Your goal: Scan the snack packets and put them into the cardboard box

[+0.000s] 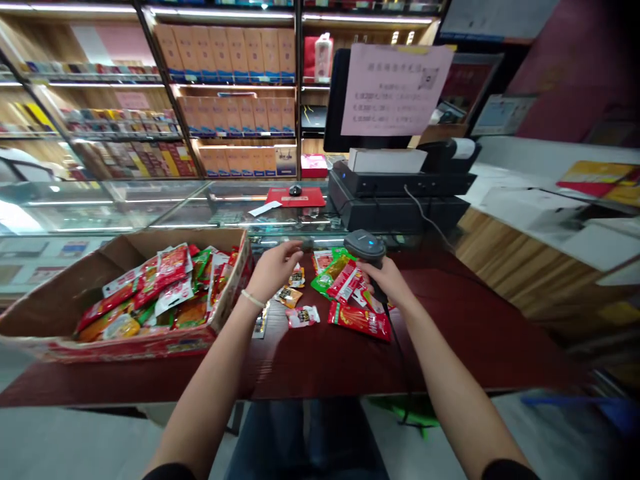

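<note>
My right hand (387, 280) is wrapped round the handle of a dark barcode scanner (365, 248), whose head points left over a pile of snack packets (350, 287) on the dark red table (475, 333). My left hand (275, 270) reaches forward above small packets (296, 279), fingers curled toward the table's far edge; whether it grips anything is unclear. A small white and pink packet (302, 316) and a long red packet (360, 319) lie nearest me.
A cardboard box (65, 300) full of snack packets stands at the left. Behind the table are a glass counter (150, 207), a cash register with monitor and pink notice (395, 87), and shelves of boxed goods (235, 100). The scanner's cable (400, 360) runs over the table's near edge.
</note>
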Action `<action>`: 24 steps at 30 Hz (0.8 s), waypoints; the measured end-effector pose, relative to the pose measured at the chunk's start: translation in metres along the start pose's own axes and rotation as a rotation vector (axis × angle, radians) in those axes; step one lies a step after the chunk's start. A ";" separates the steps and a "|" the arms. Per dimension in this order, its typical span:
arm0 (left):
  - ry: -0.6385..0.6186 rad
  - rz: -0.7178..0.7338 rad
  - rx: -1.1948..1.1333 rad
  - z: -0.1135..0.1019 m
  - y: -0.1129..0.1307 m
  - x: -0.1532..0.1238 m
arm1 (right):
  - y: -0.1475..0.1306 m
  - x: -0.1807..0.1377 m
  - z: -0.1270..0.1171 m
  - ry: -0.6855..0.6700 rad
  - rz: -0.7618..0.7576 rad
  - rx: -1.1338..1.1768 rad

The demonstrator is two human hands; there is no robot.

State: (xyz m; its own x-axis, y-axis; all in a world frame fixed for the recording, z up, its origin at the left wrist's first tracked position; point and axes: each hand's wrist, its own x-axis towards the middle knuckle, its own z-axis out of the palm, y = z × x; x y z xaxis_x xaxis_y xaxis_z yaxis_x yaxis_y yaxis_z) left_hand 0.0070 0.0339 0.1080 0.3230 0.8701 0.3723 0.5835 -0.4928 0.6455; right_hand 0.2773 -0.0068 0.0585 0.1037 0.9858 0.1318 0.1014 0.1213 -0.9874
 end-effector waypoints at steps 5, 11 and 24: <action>-0.143 0.039 -0.038 0.085 0.003 0.024 | 0.018 0.004 -0.038 0.055 0.019 0.017; -0.300 0.098 0.140 0.167 -0.006 0.036 | 0.041 0.003 -0.064 0.099 0.058 -0.024; -0.341 -0.076 -0.094 0.171 -0.010 0.040 | 0.043 -0.003 -0.064 0.100 0.075 0.077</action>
State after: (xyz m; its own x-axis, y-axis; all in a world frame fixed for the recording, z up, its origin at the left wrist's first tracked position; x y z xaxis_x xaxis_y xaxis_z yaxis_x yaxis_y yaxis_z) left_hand 0.1413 0.0750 0.0028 0.5204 0.8495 0.0869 0.5493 -0.4110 0.7276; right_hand 0.3442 -0.0123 0.0210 0.2070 0.9764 0.0621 0.0137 0.0606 -0.9981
